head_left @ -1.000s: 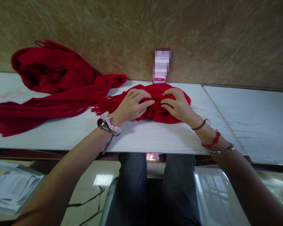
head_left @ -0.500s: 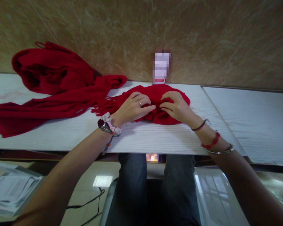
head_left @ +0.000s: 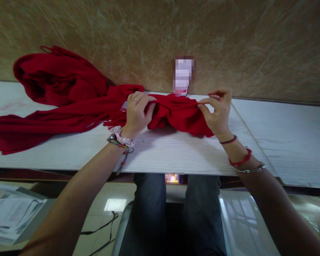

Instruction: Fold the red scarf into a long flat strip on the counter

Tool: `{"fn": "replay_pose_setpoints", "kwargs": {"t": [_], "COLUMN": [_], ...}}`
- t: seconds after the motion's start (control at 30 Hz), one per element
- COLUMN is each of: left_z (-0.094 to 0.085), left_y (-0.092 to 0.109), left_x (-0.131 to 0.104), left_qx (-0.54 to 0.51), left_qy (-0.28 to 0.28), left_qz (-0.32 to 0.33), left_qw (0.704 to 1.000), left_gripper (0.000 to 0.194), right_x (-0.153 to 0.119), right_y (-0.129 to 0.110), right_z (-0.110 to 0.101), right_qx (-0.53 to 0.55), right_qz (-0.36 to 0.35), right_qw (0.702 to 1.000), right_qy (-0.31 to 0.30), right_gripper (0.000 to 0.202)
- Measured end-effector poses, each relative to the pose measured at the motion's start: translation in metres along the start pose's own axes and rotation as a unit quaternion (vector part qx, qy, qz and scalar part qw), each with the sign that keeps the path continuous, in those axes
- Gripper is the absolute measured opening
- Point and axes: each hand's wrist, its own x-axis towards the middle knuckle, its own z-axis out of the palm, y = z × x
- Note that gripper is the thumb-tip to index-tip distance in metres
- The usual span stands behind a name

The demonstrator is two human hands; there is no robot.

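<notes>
A red fringed scarf (head_left: 177, 112) lies bunched on the white tabletop (head_left: 160, 153), its middle piece stretched between my two hands. My left hand (head_left: 138, 112) pinches its left part between thumb and fingers, just by the fringe. At the scarf's upper right, my right hand (head_left: 216, 112) grips an edge between thumb and index finger, the other fingers curled above. The cloth between them is gathered into folds and sags towards the front. More red fabric (head_left: 61, 78) is heaped at the left, with a long flat strip reaching the tabletop's left side; whether it joins the scarf is hidden.
Against the brown marbled wall (head_left: 117, 32) leans a phone-like rectangle (head_left: 182, 76), its face blurred out. A seam crosses the tabletop at the right. Below the front edge are my legs (head_left: 150, 209), a black cord (head_left: 110, 227) and a tray of papers (head_left: 13, 213).
Both hands have moved from resting on top of the scarf to pinching its sides. My left hand went left, my right hand right and up; the scarf's middle has become more gathered.
</notes>
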Motion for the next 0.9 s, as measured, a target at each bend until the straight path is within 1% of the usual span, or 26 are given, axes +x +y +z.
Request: {"fn": "replay_pose_setpoints", "kwargs": {"t": [0.07,0.13,0.17,0.27,0.33,0.43,0.5,0.53,0.6,0.7,0.83,0.9], "left_z": [0.001,0.003,0.004,0.004,0.002,-0.003,-0.005,-0.005,-0.004,-0.002,-0.002,-0.002], "left_y": [-0.003,-0.005,-0.005,-0.004,0.000,0.011,0.018,0.020,0.022,0.018,0.016,0.017], "left_x": [0.001,0.000,-0.001,-0.003,-0.003,0.000,0.002,0.002,0.003,0.003,0.004,0.004], "left_qx": [-0.006,-0.003,0.007,0.036,0.018,-0.029,-0.038,-0.035,-0.020,0.000,0.008,0.006], "left_qy": [0.022,0.010,-0.003,-0.060,-0.098,-0.153,-0.180,-0.189,-0.201,-0.207,-0.204,-0.197], "left_qz": [-0.034,-0.039,-0.025,0.063,0.138,0.256,0.307,0.317,0.312,0.294,0.276,0.276], "left_qw": [0.999,0.999,1.000,0.996,0.985,0.954,0.934,0.929,0.928,0.933,0.939,0.941], "left_gripper": [0.028,0.028,0.028,0.024,0.025,0.028,0.027,0.026,0.026,0.024,0.023,0.022], "right_x": [0.002,0.003,0.002,0.000,-0.002,-0.001,-0.001,-0.001,-0.001,-0.003,-0.005,-0.005], "right_y": [0.009,0.016,0.018,0.020,0.018,0.010,0.003,0.000,-0.005,-0.009,-0.010,-0.010], "right_z": [-0.003,-0.002,-0.001,0.005,0.008,0.007,0.003,0.001,-0.002,-0.002,0.001,0.004], "right_qx": [-0.007,-0.019,-0.024,-0.028,-0.027,-0.019,-0.001,0.011,0.030,0.031,-0.003,-0.020], "right_qz": [0.011,0.004,-0.005,-0.041,-0.061,-0.092,-0.124,-0.141,-0.168,-0.192,-0.210,-0.208], "right_qw": [1.000,1.000,1.000,0.998,0.995,0.990,0.984,0.979,0.968,0.956,0.949,0.951], "right_qy": [0.016,0.012,0.001,-0.047,-0.074,-0.103,-0.130,-0.147,-0.182,-0.219,-0.233,-0.227], "right_gripper": [0.018,0.017,0.016,0.014,0.012,0.015,0.023,0.026,0.027,0.020,0.029,0.022]}}
